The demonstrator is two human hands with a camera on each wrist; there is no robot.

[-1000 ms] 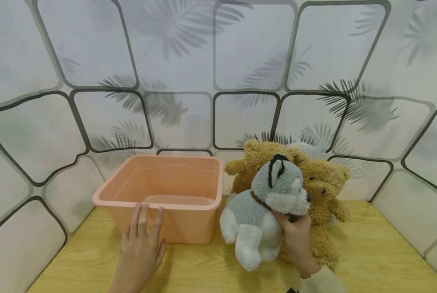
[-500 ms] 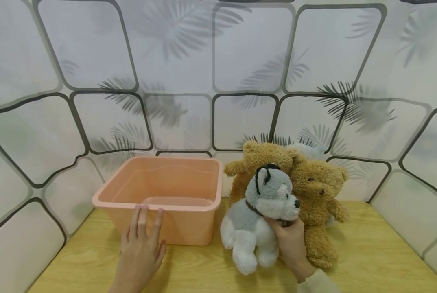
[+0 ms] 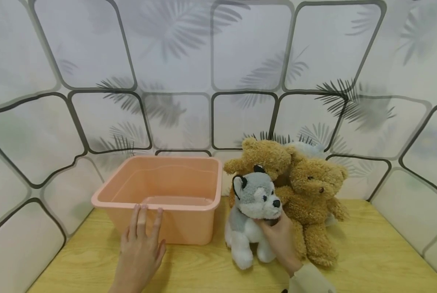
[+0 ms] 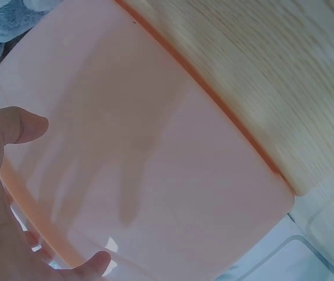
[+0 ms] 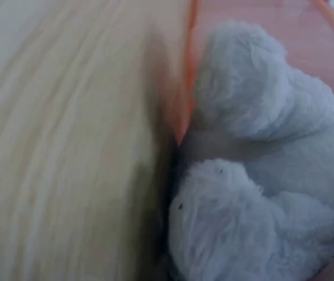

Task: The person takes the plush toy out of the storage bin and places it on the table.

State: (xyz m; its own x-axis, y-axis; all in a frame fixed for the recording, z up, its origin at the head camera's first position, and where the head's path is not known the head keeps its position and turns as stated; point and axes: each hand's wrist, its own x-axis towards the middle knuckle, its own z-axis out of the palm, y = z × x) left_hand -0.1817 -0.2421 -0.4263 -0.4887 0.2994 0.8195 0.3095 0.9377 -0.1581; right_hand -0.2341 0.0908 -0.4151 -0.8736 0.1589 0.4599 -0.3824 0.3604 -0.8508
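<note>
A grey and white plush husky [image 3: 247,221] with black-edged ears sits upright beside the bin, its feet at the tabletop. My right hand [image 3: 280,241] grips it at the throat, fingers partly hidden under its chin. The right wrist view shows its white paws [image 5: 225,222] low over the wood. On the left, a peach plastic bin [image 3: 182,226] stands with no toys visible inside. My left hand [image 3: 139,248] rests on its near rim with straight, spread fingertips; the left wrist view has the thumb [image 4: 26,124] lying along the outer wall.
Two brown teddy bears, one at the back [image 3: 264,156] and one at the right [image 3: 311,195], lean together behind the husky. A pale blue fuzzy thing [image 3: 306,149] shows behind them. Patterned fabric [image 3: 245,53] surrounds the wooden table [image 3: 368,248].
The husky has shifted left and down toward the bin, turning more upright, with my right hand around its neck. My left hand stays on the rim.
</note>
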